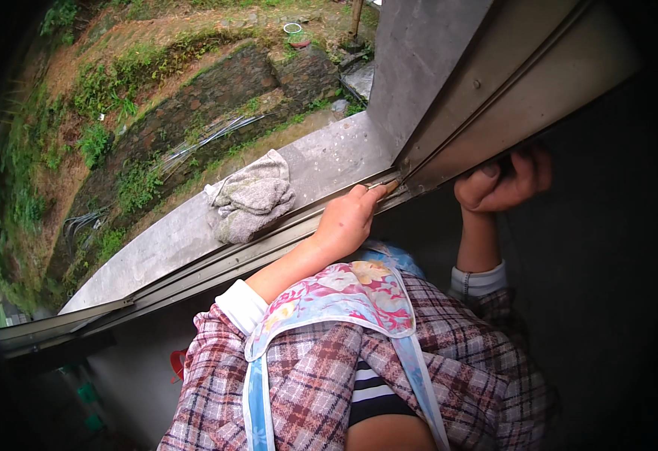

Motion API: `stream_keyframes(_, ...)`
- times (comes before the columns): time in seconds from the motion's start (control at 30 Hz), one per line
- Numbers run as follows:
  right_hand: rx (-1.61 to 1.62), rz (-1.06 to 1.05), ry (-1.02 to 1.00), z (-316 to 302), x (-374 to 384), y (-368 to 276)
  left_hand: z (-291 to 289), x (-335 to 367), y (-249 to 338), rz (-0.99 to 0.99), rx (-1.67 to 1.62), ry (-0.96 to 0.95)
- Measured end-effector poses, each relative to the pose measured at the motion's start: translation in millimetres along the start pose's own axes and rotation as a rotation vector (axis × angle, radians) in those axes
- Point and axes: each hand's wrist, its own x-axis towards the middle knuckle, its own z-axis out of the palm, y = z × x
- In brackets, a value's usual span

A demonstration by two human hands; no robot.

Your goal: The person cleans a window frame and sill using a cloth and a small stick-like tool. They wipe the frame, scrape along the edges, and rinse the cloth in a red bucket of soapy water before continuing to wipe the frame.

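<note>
Pressure from the bare left hand could be turned into a slip: its fingers are bent in nearly to a fist, and a slim tan stick-like piece appears to be pinched at their tips, set into the corner where the long grey metal window track is met by the broad grey-beige metal frame. Should the piece be pushed too hard in that tight corner, it might be jammed or snapped, and knuckles might be scraped along the ridges of the track. The bare right hand is half curled at the shadowed lower edge of the frame; whether that edge is gripped cannot be told. If the frame can slide, which is not shown, fingers could be pinched by a sudden shift. On the flat grey concrete sill, beside the track, a crumpled grey towelling cloth lies loose, held by neither hand. By a sweep of the left forearm near it, the cloth could be nudged over the outer edge toward the green overgrown ground beyond
</note>
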Motion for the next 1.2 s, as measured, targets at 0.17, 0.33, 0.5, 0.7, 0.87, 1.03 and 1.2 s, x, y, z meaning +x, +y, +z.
stream_keyframes(0.17,-0.012,0.004,-0.006,0.0,-0.3,-0.8,-5.9,0.2,2.4,0.011,0.069,-0.050)
stream_keyframes(0.33,0.018,0.034,0.025,1.7,-2.0,-2.6,-2.5,3.1,-7.5,-0.004,-0.140,0.020)
stream_keyframes(0.5,0.025,0.035,0.031,3.1,-2.1,-3.0,2.0,4.6,-22.0,0.073,-0.264,0.104)
stream_keyframes(0.7,0.024,0.057,0.051,4.3,-1.5,-5.0,-38.0,-2.4,-9.4,-0.468,-1.022,-0.137)
stream_keyframes(0.87,0.018,0.068,0.071,4.5,-4.0,-6.5,-109.2,19.4,-55.9,-0.493,-1.114,0.315)
stream_keyframes(1.03,0.036,0.073,0.083,7.5,-3.7,-4.4,-165.1,16.6,-99.6,-0.401,0.174,0.247)
stream_keyframes(1.2,0.024,0.083,0.054,2.9,-6.2,-4.9,-131.3,-25.7,-22.7,-0.103,0.075,-0.107)
